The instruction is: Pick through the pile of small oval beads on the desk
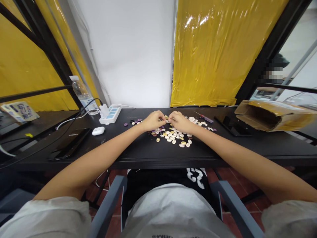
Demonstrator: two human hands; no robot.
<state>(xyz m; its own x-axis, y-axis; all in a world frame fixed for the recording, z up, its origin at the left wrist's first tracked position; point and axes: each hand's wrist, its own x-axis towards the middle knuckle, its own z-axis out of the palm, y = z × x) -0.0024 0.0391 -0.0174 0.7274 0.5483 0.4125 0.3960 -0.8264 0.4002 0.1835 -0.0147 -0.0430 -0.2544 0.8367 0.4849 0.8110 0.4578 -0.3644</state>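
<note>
Many small oval pieces (174, 141), mostly cream with some yellow, purple and brown ones, lie scattered on the black table (138, 148). Over the back of this pile, my left hand (155, 121) has its thumb and fingers pinched together. Close to its right, my right hand (178, 121) is also pinched, its fingertips facing the left ones across a narrow gap. A small pale piece (166, 121) shows between the fingertips; which hand grips it is too small to tell. Other pieces near the palms are partly covered by the hands.
At the left are a power strip (111, 114), a bottle (84, 96), a white earphone case (98, 131) and a dark phone (74, 142). On the right lie a screwdriver (206, 118), a black phone (232, 126) and an open cardboard box (272, 115). A person (274, 71) is beyond.
</note>
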